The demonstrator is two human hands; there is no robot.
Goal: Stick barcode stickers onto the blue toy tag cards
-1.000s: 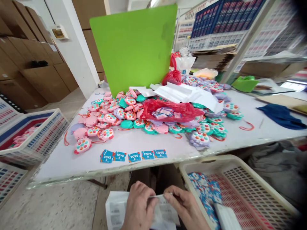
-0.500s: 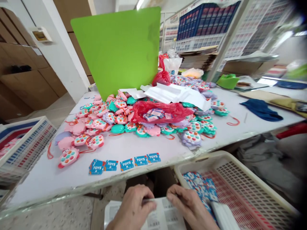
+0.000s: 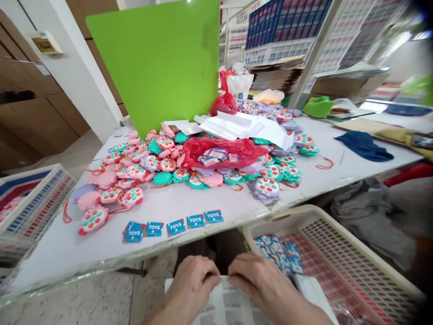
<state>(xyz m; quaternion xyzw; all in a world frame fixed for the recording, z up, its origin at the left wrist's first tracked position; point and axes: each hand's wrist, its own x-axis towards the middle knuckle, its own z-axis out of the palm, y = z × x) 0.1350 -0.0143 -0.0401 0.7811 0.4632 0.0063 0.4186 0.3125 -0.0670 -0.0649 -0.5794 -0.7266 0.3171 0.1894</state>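
At the bottom of the view, below the table edge, I have a white printed sheet (image 3: 225, 304) with rows of small grey blocks like labels. My left hand (image 3: 194, 282) pinches its top edge, thumb against the curled fingers. Close beside it, my right hand (image 3: 255, 277) is closed on the same edge, its fingertips bent over the paper. Blue cards marked TOYS (image 3: 176, 227) lie in a row along the table's front edge, in front of my hands.
Pink, green and purple animal-shaped toys (image 3: 135, 171) are heaped on the table around a red plastic bag (image 3: 250, 153) of small cards. A cream basket (image 3: 311, 212) with blue cards stands right. Another basket (image 3: 43, 198) is left. A green board (image 3: 158, 67) rises behind.
My right hand has moved left, nearer my left hand, and now bends over the sheet's top edge. The sheet has shifted right, and the camera view has moved slightly.
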